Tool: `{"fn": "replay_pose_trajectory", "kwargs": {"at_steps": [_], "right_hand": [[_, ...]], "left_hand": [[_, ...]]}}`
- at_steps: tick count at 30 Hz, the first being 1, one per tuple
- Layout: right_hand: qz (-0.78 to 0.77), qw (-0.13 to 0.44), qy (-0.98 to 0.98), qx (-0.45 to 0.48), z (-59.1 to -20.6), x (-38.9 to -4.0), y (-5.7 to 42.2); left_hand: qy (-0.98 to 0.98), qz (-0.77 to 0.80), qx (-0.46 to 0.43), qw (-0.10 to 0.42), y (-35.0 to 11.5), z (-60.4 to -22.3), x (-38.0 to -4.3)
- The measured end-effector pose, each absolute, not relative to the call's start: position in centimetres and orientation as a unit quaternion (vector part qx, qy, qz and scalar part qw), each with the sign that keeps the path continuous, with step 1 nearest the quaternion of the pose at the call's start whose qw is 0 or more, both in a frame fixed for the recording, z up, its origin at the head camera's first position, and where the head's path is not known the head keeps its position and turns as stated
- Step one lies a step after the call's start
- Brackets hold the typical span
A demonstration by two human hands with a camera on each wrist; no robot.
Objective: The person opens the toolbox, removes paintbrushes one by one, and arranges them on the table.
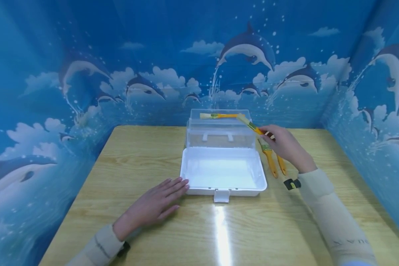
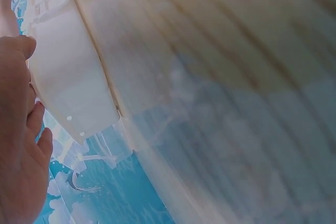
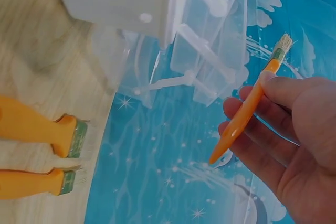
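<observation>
My right hand [image 1: 279, 142] pinches a paintbrush [image 3: 247, 108] by its orange handle between thumb and fingers. Its pale bristles point up and left, near the back right corner of the storage box in the head view. That box [image 1: 224, 192] is white, with its clear tiered lid raised at the back. A second paintbrush [image 1: 224, 116] lies across the top clear tray. With fingers straight, my left hand [image 1: 153, 203] touches the front left corner of the box. In the left wrist view, the box's white wall [image 2: 73, 72] shows past the fingers.
Two more paintbrushes, a wider one [image 1: 269, 159] and a narrower one [image 1: 281, 164], lie on the wooden table [image 1: 136, 159] right of the box. A blue dolphin-print curtain [image 1: 159, 37] hangs behind and along both sides. The front latch [image 1: 221, 196] hangs down.
</observation>
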State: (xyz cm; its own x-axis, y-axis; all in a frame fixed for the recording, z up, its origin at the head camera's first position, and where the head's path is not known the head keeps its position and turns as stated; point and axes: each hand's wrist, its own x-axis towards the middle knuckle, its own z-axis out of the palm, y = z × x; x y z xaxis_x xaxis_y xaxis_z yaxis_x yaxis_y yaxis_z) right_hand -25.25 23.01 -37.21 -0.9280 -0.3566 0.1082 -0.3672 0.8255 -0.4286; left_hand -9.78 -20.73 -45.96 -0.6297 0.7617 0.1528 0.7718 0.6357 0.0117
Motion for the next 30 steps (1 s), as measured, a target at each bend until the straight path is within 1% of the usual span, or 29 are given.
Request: {"fn": "replay_pose_trajectory", "kwargs": {"at_steps": [7,16,22,30], "right_hand": [[0.231,0.019,-0.955,0.186,-38.3,-25.0,24.3],[0.233,0.068,-0.947,0.212,-39.4,-24.7,25.5],[0.234,0.068,-0.949,0.198,-39.6,-24.8,25.9],[0.242,0.068,-0.951,0.181,-40.2,-24.7,26.8]], "left_hand": [[-0.898,-0.046,-0.431,0.072,-20.7,-46.1,-9.8],[-0.893,-0.040,-0.439,0.089,-20.9,-46.4,-10.0],[-0.892,-0.038,-0.439,0.097,-20.9,-46.4,-10.0],[-0.893,-0.037,-0.438,0.095,-20.9,-46.3,-10.1]]}}
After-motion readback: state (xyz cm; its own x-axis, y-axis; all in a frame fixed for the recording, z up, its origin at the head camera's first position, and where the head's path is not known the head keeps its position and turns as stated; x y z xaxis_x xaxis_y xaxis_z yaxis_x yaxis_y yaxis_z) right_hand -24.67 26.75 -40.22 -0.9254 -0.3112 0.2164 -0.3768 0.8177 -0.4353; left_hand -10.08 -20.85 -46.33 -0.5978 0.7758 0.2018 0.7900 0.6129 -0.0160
